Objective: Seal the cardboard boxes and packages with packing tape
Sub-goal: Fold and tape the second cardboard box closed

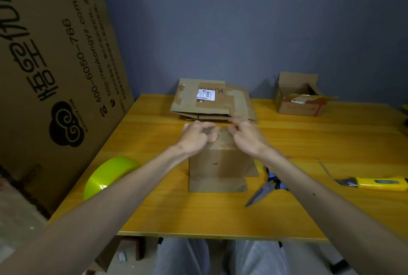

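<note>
Subject item: a small cardboard box (218, 164) stands upright at the centre of the yellow wooden table (198, 215), directly in front of the seated person, with both hands on its top. The left hand (195, 136) lies over the near-left part of the top, its fingers curled round the flap edge and its thumb laid across the upper face, so it grips the cardboard. The right hand (245, 135) rests on the right part of the top with its fingers bent downward onto the flaps. Motion blur there prevents any finding on whether it pinches the cardboard or only presses it. A yellow-green roll of packing tape (108, 175) stands on edge at the left rim of the table, well apart from the box. Scissors (263, 188) lie just right of the box, partly under the right forearm. A yellow utility knife (375, 183) lies further right. Just beyond the hands sits a flattened cardboard box (209, 102) bearing a shipping label. An open carton (300, 100) stands at the far right. A large printed cardboard sheet (55, 65) leans at the left of the table.
</note>
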